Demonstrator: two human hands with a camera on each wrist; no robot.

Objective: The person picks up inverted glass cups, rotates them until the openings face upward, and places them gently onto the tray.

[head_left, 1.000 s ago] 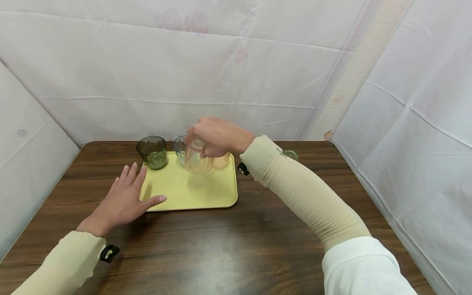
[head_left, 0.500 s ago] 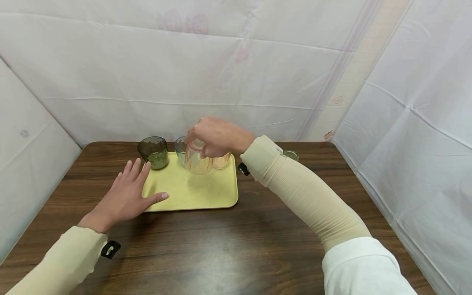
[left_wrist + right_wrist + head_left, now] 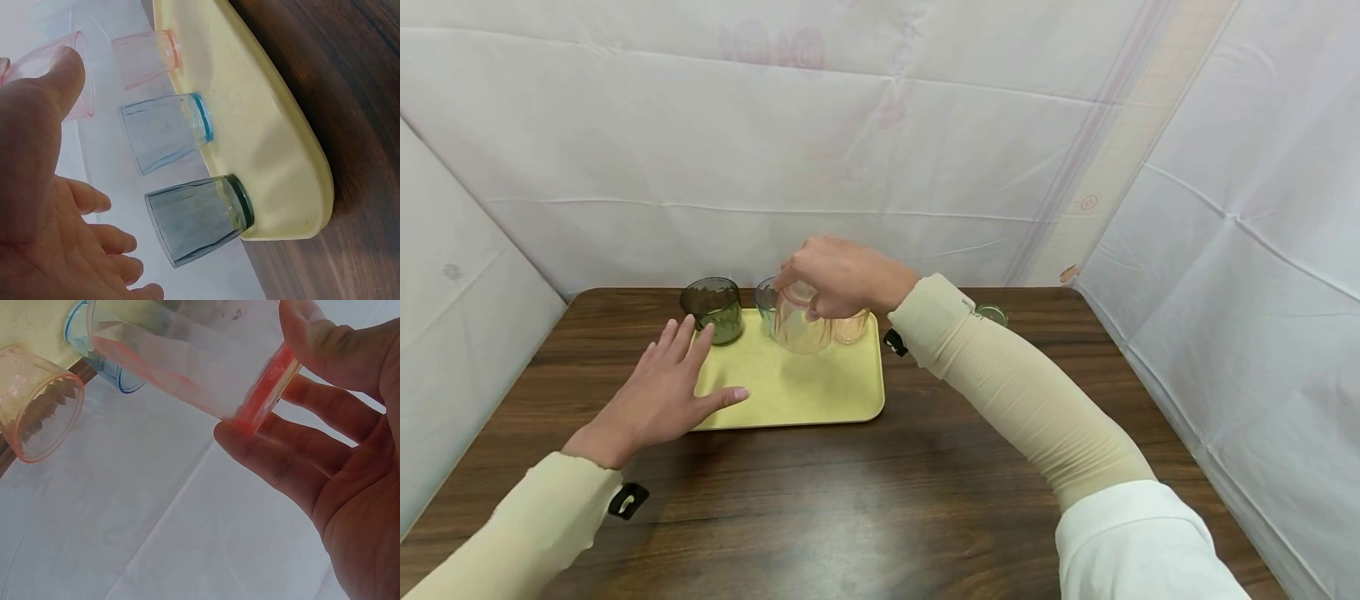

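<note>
Head view: right hand (image 3: 842,275) pinches the pink clear tumbler (image 3: 801,327) by its rim from above, at the far middle of the yellow tray (image 3: 820,392); whether its base touches the tray cannot be told. Second pink cup (image 3: 852,327) sits just right of it near the tray's far right edge, blue cup (image 3: 765,302) just left and behind, dark green glass (image 3: 713,310) at the far left corner. Left hand (image 3: 658,392) lies flat, fingers spread, over the tray's near left edge, thumb on the tray surface. Near half of the tray is bare smooth plastic with rounded corners. Dark wood-grain table (image 3: 880,500) has open room near and right; a small green-rimmed jar (image 3: 991,314) stands far right beyond the sleeve. White cloth walls close in the left, far and right sides.

Left wrist view: left hand (image 3: 44,206) open, fingers loosely spread, holding nothing. Green glass (image 3: 199,215), blue cup (image 3: 164,131) and pink cup (image 3: 147,57) stand in a row on the tray (image 3: 275,144), with small gaps between them; the pinched tumbler (image 3: 59,69) shows behind the thumb.

Right wrist view: right hand (image 3: 337,450) has thumb and fingertips clamped on the tumbler (image 3: 187,359), smooth transparent plastic, round, tapered. Ridged pink cup (image 3: 40,403) and blue cup (image 3: 103,362) are beside it.
</note>
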